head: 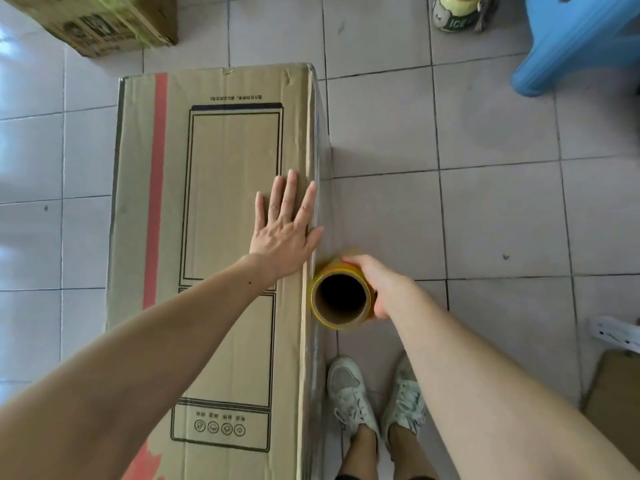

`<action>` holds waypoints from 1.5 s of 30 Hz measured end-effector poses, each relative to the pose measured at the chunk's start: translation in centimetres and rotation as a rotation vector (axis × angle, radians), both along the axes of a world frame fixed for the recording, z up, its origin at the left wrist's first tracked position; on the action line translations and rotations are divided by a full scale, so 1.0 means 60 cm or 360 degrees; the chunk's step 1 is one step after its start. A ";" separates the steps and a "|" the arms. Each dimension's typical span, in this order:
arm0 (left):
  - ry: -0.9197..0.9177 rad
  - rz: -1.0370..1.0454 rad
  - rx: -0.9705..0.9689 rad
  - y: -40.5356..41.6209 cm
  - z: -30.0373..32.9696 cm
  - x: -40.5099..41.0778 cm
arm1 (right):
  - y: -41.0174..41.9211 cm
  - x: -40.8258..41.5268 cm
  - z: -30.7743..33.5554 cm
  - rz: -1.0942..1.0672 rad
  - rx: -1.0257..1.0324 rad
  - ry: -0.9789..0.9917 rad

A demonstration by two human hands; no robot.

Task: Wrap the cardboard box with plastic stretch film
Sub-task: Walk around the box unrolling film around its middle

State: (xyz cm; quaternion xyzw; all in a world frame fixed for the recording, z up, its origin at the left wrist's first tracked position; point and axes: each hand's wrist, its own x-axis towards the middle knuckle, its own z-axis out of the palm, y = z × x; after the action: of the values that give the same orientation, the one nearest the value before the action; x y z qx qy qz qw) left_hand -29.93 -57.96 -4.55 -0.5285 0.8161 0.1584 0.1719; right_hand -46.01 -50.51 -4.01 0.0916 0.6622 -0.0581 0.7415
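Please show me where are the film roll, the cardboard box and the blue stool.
film roll (341,295): head view, on its cardboard core end.
cardboard box (228,161): head view, on its top face.
blue stool (575,46): head view, on its leg.

Bare floor (485,209) right of box (221,202)

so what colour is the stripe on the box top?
Pinkish red stripe, clearest in the head view.
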 end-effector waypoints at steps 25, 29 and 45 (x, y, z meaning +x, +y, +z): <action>-0.0189 -0.0961 0.0004 0.033 0.000 -0.002 | 0.184 0.054 0.002 -0.0199 0.0026 -0.0041; -0.0228 -0.0928 0.0078 0.032 0.004 -0.006 | 0.312 0.083 0.002 -0.1125 0.0405 -0.0299; -0.1197 -0.1323 -0.0011 0.122 0.001 -0.066 | 0.212 0.090 -0.005 0.0636 -0.0355 0.0103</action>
State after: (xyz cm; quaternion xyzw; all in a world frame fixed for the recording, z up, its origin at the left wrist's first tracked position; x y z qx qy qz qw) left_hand -33.87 -50.61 -4.48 -0.1831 0.8388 -0.1249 0.4974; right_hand -40.59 -37.79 -4.33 -0.1259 0.6802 0.0141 0.7220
